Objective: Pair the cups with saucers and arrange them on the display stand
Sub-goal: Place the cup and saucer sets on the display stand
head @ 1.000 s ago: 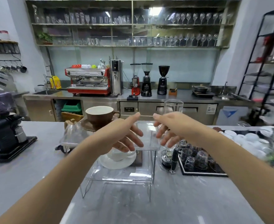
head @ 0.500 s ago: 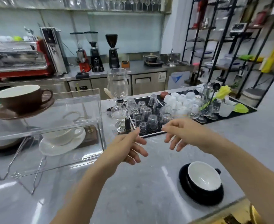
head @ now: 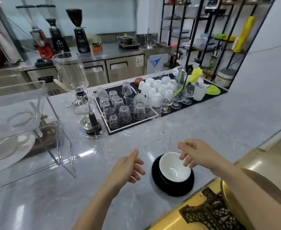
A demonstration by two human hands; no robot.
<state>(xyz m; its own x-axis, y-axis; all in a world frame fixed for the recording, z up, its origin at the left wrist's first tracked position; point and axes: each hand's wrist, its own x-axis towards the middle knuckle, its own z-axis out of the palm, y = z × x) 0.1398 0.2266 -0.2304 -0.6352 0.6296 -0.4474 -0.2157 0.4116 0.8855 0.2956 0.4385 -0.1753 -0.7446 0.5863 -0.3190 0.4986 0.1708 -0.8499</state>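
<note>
A black cup with a white inside sits on a black saucer near the counter's front edge. My right hand hovers over the cup's far right rim, fingers apart and curled down, holding nothing. My left hand is open just left of the saucer, a short gap away. The clear acrylic display stand stands at the left; a white saucer shows on its lower level, blurred.
A glass siphon brewer stands beside the stand. Behind it a black mat holds several upturned glasses and white cups. A yellow surface with a black lattice pattern lies at the front right. Grinders line the back counter.
My view swung right and down from the display stand to the black cup. Both hands came down toward it; the right now hangs over its rim.
</note>
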